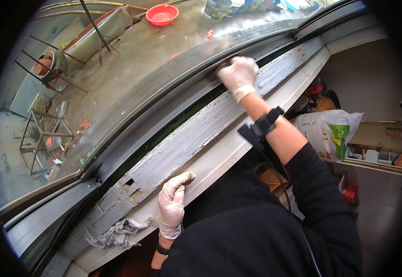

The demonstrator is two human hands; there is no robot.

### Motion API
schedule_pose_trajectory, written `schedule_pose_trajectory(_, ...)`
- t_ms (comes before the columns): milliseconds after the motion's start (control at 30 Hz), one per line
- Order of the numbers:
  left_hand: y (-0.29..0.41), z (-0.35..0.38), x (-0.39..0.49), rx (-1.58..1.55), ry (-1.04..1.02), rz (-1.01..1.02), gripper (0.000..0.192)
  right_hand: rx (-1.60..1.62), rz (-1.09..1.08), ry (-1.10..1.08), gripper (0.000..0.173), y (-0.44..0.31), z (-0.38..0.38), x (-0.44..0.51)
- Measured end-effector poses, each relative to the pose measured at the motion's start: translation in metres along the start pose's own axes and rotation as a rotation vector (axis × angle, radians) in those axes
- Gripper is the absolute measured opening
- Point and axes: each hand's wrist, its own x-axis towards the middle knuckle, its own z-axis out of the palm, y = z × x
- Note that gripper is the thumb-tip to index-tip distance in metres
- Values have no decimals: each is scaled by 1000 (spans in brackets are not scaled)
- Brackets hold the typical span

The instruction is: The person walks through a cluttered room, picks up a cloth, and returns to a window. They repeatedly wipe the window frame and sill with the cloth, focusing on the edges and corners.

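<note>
My right hand [239, 74], in a pale thin glove, is at the metal window frame [183, 100] near the upper middle, fingers bent over something dark and blurred against the glass side. What it holds cannot be made out. My left hand [172, 204], gloved too, rests with curled fingers by the white sill edge [218, 162]; whether a small thing is between its fingertips is unclear. A crumpled grey cloth [123, 232] lies on the sill just left of it. Between frame and sill runs a weathered, grey-painted board [187, 138] with flaking edges and small holes.
Beyond the window, a red basin [162, 15], several buckets [216, 8] and rusty metal stands [45, 138] stand on a wet floor. Indoors at right are a full white plastic sack [325, 133] and a woven basket [273, 180]. A black cable hangs by my right arm.
</note>
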Motion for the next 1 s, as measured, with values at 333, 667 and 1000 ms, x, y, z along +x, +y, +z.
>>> schedule_pose_trajectory(333,2,1,4,57,31,5,24,55,-340,202,20,-11,2,-28)
schedule_pose_trajectory(667,2,18,2,198,220,-3,22,-98,-7,103,22,110,-2,92)
schedule_pose_trajectory(1000,-16,31,3,230,380,54,23,-89,-15,220,16,231,13,189)
